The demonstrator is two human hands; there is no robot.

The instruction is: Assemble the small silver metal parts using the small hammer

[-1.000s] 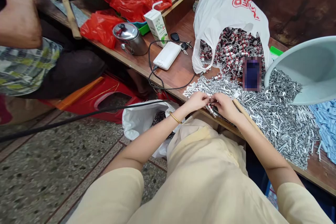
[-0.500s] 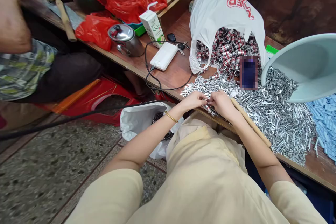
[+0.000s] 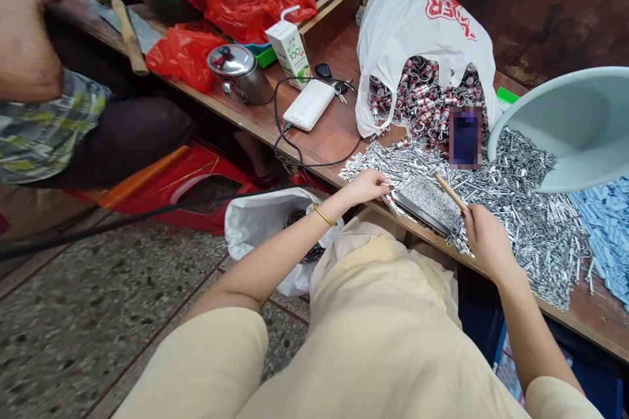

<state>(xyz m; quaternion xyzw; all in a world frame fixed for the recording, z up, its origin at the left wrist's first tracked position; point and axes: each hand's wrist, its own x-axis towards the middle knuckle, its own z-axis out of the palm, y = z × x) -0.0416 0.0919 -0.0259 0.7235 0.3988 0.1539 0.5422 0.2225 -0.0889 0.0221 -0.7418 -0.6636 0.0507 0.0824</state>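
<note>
A wooden-handled tool (image 3: pixel 451 191) is grasped by the right hand (image 3: pixel 488 241) near the speckled block (image 3: pixel 427 200), while a small red-and-silver part (image 3: pixel 392 201) is pinched by the left hand (image 3: pixel 367 187) at the block's left end, by the table (image 3: pixel 339 52) edge.

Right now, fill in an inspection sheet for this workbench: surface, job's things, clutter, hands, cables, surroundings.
Surface: wooden workbench, heaped with small metal parts.
Job's things: wooden-handled tool, flat speckled block, small red-and-silver piece.
Clutter: power bank, keys, drink carton, lidded metal mug.
Hands: right hand grips the wooden-handled tool; left hand at the small red-and-silver piece, grip unclear.
Cables: black cable plugged into the power bank; thicker black cable at left.
Surroundings: co-worker's arm, red stool.
</note>
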